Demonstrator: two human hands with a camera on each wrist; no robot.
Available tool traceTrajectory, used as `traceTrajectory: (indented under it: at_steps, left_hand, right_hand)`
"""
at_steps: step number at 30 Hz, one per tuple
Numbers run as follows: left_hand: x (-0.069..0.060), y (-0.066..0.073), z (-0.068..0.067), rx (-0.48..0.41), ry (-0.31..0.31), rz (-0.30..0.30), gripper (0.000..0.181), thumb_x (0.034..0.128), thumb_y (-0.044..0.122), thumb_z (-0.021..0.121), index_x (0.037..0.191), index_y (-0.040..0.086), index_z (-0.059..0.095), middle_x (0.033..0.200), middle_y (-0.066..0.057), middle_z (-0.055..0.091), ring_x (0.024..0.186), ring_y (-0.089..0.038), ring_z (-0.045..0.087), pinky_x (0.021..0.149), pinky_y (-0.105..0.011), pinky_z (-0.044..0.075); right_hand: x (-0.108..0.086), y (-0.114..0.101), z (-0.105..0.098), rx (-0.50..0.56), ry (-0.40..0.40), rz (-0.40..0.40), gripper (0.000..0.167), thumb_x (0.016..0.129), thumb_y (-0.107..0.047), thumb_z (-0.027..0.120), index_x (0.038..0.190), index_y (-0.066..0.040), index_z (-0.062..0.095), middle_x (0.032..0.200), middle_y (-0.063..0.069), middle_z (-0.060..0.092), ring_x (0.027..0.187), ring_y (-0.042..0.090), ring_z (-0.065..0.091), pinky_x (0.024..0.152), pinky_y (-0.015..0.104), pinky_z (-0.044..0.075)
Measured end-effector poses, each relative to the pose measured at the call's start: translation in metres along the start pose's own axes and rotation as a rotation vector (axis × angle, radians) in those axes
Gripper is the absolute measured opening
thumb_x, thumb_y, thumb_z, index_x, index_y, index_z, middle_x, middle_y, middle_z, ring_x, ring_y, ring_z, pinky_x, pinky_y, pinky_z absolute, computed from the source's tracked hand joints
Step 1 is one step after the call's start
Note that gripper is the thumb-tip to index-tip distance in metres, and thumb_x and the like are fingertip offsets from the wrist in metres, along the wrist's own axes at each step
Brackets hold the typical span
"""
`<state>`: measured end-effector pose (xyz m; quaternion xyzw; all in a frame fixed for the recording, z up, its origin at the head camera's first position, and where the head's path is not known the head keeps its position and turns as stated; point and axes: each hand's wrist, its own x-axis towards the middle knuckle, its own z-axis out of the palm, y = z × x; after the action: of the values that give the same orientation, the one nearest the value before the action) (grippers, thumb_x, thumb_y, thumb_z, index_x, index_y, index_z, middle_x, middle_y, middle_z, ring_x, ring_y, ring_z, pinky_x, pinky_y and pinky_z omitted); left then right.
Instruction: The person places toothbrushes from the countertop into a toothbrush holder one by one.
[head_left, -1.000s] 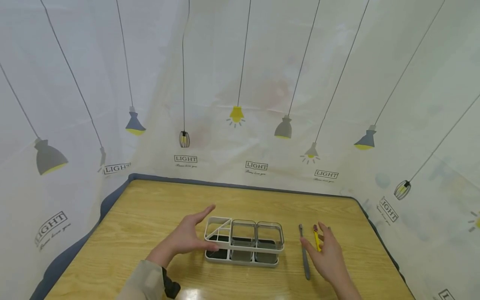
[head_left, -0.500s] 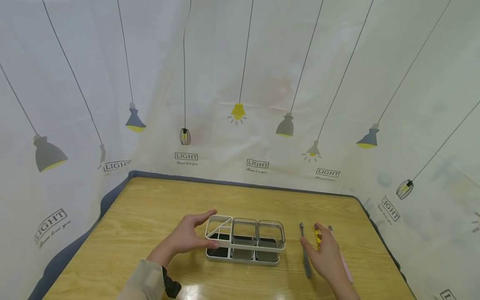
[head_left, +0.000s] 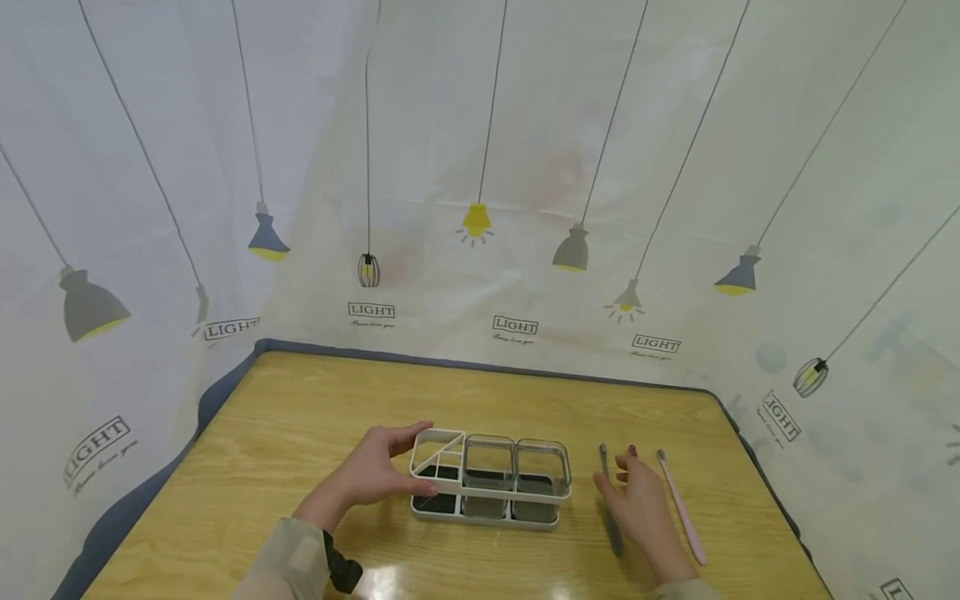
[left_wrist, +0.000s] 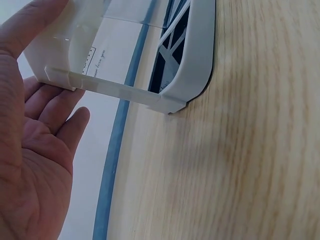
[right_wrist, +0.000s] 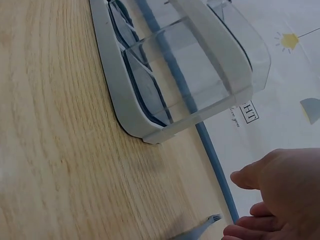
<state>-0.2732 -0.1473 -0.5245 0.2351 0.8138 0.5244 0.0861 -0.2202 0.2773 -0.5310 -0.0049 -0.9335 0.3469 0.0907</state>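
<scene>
Left hand (head_left: 375, 471) grips rack (head_left: 491, 492), lower centre. Right hand (head_left: 637, 508), fingers part-curled, hold unclear, partly covers stripe-headed toothbrush (head_left: 632, 451), lower right; its close thumb could knock grey toothbrush (head_left: 615, 537).

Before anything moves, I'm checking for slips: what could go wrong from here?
The right hand might nudge the gray toothbrush lying close to its thumb. The left hand grips the rack at one end only, so a tug could twist it and perhaps jostle the two clear cups seated in it.
</scene>
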Motion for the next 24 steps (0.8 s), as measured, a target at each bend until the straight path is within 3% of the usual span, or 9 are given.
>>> traceTrajectory:
  at_steps: [12,18,24]
  left_hand:
    - [0.001,-0.003,-0.001,0.001,-0.006,-0.002,0.096,0.0753,0.036,0.099,0.156,0.011,0.054,0.156,-0.011,0.054,0.141,-0.034,0.053,0.116,-0.053,0.042]
    - [0.001,-0.004,0.0,-0.013,-0.007,0.001,0.096,0.0759,0.035,0.099,0.156,0.008,0.053,0.155,-0.01,0.054,0.142,-0.032,0.052,0.117,-0.052,0.041]
    - [0.0,-0.003,0.0,-0.006,-0.009,0.002,0.096,0.0766,0.035,0.098,0.156,0.006,0.052,0.155,-0.011,0.054,0.142,-0.03,0.052,0.117,-0.05,0.041]
  right_hand:
    - [0.025,0.009,0.007,-0.031,-0.064,0.076,0.05,0.101,-0.014,0.07,0.131,0.023,0.056,0.126,0.04,0.062,0.112,0.053,0.066,0.086,0.057,0.061]
    - [0.034,0.017,0.012,-0.066,-0.079,0.101,0.035,0.099,-0.014,0.071,0.11,0.019,0.064,0.103,0.033,0.067,0.078,0.03,0.065,0.07,0.046,0.059]
    - [0.041,0.025,0.017,-0.06,-0.07,0.124,0.035,0.098,-0.011,0.072,0.113,0.02,0.066,0.1,0.028,0.069,0.087,0.033,0.068,0.074,0.047,0.061]
